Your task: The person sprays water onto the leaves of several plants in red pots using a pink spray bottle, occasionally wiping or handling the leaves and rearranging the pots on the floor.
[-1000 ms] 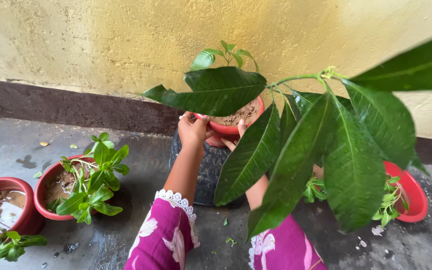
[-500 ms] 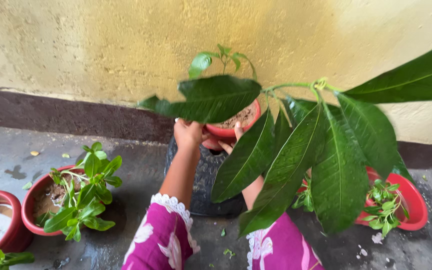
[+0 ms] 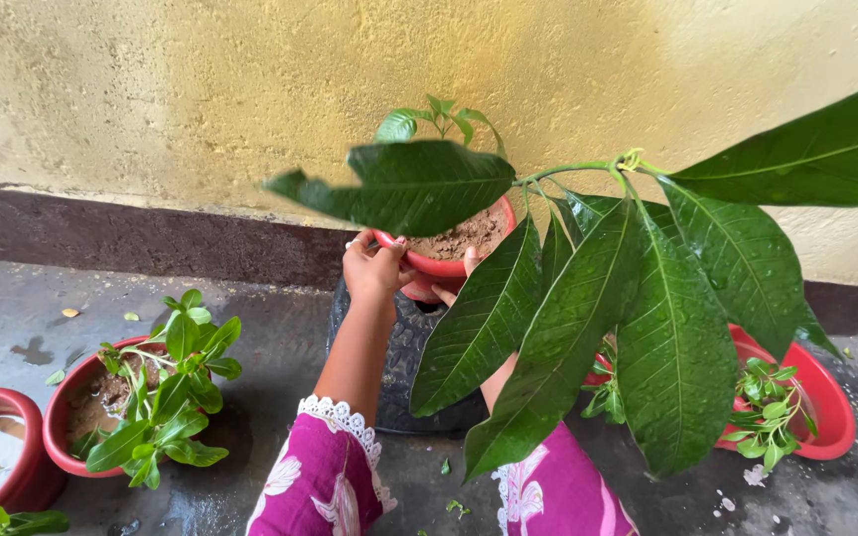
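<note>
The wet grey concrete floor runs along the foot of a yellow wall. On it stand a dark patterned pot near the wall, a red pot of leafy green plants to the left, another red pot at the left edge holding soil and water, and a red basin to the right. Small leaf scraps lie scattered on it

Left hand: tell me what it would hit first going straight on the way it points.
The left hand already grips the small red soil-filled pot; beyond it probably the yellow plastered wall, though depth is unclear.
</note>
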